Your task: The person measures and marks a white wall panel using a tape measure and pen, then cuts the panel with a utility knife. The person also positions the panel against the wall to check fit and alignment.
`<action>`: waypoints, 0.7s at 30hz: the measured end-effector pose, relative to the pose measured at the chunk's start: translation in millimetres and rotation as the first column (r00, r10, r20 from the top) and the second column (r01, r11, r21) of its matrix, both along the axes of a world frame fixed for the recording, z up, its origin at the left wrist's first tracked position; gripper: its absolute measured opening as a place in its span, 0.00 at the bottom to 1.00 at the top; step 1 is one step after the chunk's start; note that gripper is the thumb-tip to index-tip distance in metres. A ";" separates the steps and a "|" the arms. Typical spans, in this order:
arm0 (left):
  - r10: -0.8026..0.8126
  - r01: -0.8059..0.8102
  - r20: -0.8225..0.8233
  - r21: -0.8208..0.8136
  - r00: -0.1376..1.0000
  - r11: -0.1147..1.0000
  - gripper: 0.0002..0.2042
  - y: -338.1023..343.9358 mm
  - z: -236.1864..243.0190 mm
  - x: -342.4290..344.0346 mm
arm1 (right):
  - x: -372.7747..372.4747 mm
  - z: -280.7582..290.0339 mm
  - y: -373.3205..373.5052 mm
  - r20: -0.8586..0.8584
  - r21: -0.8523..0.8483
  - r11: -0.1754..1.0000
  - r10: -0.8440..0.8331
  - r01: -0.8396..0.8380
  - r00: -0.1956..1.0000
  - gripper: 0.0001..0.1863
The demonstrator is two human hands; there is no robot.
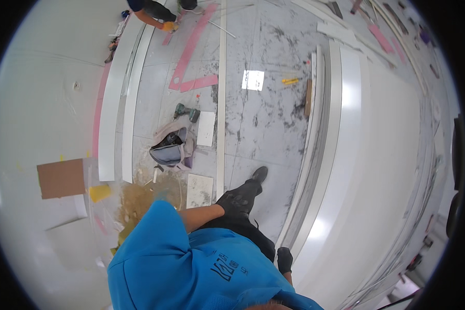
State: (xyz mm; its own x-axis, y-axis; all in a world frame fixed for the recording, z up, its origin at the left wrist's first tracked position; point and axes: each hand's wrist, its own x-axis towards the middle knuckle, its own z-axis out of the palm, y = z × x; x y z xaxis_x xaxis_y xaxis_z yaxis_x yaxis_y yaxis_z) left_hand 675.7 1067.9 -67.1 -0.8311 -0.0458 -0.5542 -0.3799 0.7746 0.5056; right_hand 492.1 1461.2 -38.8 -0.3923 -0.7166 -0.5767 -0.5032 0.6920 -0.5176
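My left hand [234,203], in a black glove, lies against my dark trouser leg near the knee. Its fingers look stretched out, though black on black blurs their outline. In another black glove, my right hand [284,259] is low beside my right hip, fingers curled, with no object showing in them. It is close to the near end of the long white strips [315,217] on the right. A narrow pale strip [221,93] runs along the floor just ahead of my left hand. Beside it lies a speckled white tile [199,190].
A open bag [173,150], green cordless drill [186,112] and white plate [206,128] lie ahead left. Farther are pink strips [183,59], yellow tool [290,81] and a co-worker's gloved hand [169,27]. Long white panels [113,103] flank the left; a brown board [61,178] lies beyond.
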 end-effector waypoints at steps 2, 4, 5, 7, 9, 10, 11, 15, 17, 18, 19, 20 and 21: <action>0.095 -0.100 0.091 0.051 0.991 0.994 0.21 -1.8 12.5 -8.0 | -31.5 -3.8 -25.7 0.039 0.066 0.995 -0.073 0.070 0.997 0.14; 0.124 -0.158 0.205 0.159 0.971 0.975 0.22 2.7 18.3 -7.9 | -59.6 17.5 -73.4 0.098 0.120 0.984 -0.142 0.130 0.985 0.16; 0.137 -0.171 0.168 0.203 0.976 0.964 0.23 18.4 -16.1 14.3 | -75.2 43.4 -108.7 0.121 0.085 0.982 -0.176 0.166 0.977 0.16; 0.099 -0.194 0.315 0.284 0.944 0.939 0.29 -52.7 85.8 -52.3 | -103.6 42.5 -149.6 0.089 -0.048 0.989 -0.134 0.139 0.987 0.17; 0.295 -0.364 0.290 0.223 0.910 0.904 0.34 -48.4 87.3 -50.7 | -136.7 32.3 -163.3 -0.001 -0.125 0.990 0.066 -0.066 0.998 0.16; 0.362 -0.465 0.338 0.300 0.869 0.833 0.34 -59.9 88.0 -56.3 | -156.9 24.2 -174.5 -0.046 -0.140 0.977 0.156 -0.161 0.987 0.14; 0.402 -0.541 0.389 0.374 0.829 0.754 0.35 -80.6 107.1 -72.5 | -178.1 12.0 -181.7 -0.119 -0.158 0.953 0.243 -0.260 0.963 0.12; 0.635 -0.771 0.438 0.394 0.636 0.501 0.35 -110.2 124.8 -100.2 | -264.0 -33.7 -207.2 -0.057 -0.133 0.969 0.203 -0.210 0.977 0.06; 0.681 -0.839 0.529 0.485 0.507 0.248 0.34 -129.6 134.7 -111.6 | -300.0 -48.1 -226.1 0.134 -0.113 0.993 -0.012 0.028 0.991 0.04; 0.688 -0.840 0.582 0.537 0.433 0.075 0.34 -140.4 126.7 -114.6 | -319.7 -59.1 -231.3 0.233 -0.104 0.987 -0.093 0.120 0.968 0.03; 0.737 -0.830 0.515 0.546 0.438 0.113 0.33 -145.1 116.9 -113.1 | -337.4 -70.0 -232.1 0.330 -0.090 0.975 -0.164 0.204 0.930 0.03; 0.781 -0.817 0.441 0.558 0.442 0.147 0.32 -151.7 104.1 -113.8 | -354.4 -79.5 -233.9 0.425 -0.063 0.954 -0.239 0.292 0.873 0.04; 0.828 -0.819 0.377 0.552 0.416 0.160 0.32 -156.0 104.9 -113.8 | -357.5 -66.6 -249.0 0.493 0.031 0.906 -0.382 0.423 0.782 0.05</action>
